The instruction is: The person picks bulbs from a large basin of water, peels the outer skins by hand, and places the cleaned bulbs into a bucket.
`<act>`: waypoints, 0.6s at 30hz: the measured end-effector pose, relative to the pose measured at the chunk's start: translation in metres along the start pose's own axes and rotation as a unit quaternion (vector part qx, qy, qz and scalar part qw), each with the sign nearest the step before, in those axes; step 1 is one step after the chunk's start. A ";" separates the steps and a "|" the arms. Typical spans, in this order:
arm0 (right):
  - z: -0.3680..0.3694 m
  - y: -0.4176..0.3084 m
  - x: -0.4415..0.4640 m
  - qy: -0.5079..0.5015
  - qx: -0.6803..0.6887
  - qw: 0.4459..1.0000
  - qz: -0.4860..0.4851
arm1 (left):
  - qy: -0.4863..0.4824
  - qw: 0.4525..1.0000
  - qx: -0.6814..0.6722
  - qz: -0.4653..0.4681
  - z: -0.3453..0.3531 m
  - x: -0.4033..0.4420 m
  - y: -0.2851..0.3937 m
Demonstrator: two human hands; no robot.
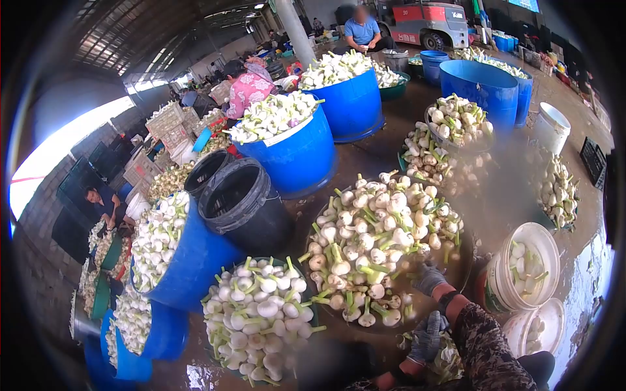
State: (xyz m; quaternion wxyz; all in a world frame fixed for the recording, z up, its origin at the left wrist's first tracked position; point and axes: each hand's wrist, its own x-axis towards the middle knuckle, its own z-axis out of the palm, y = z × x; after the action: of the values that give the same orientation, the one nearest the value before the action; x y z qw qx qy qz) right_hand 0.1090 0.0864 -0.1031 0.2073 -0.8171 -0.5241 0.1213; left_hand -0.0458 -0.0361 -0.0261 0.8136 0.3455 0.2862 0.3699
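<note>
Patterned sleeve (pixel 489 348); right hand (pixel 430 281) by bulbs (pixel 385 238), left hand (pixel 427 339) nearer; each grip unclear; forklift (pixel 430 19) lettering illegible.

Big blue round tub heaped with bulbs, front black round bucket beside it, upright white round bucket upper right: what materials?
Blue tub: likely moulded plastic; smooth, even-coloured wall.
Black bucket: rubber or soft plastic, can't tell which; dull wall, uneven rim.
White bucket: probably plastic; smooth, pale wall, rounded rim.
</note>
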 end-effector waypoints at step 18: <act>-0.134 0.013 -0.141 -0.084 0.396 0.908 0.108 | -0.102 0.988 -0.064 -0.102 0.027 0.011 0.016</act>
State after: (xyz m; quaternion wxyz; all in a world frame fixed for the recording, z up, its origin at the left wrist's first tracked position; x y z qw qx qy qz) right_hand 0.1156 -0.0750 0.0064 0.4551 -0.7061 -0.3567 0.4087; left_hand -0.0263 -0.0287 0.0007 0.8923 0.2974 0.2111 0.2659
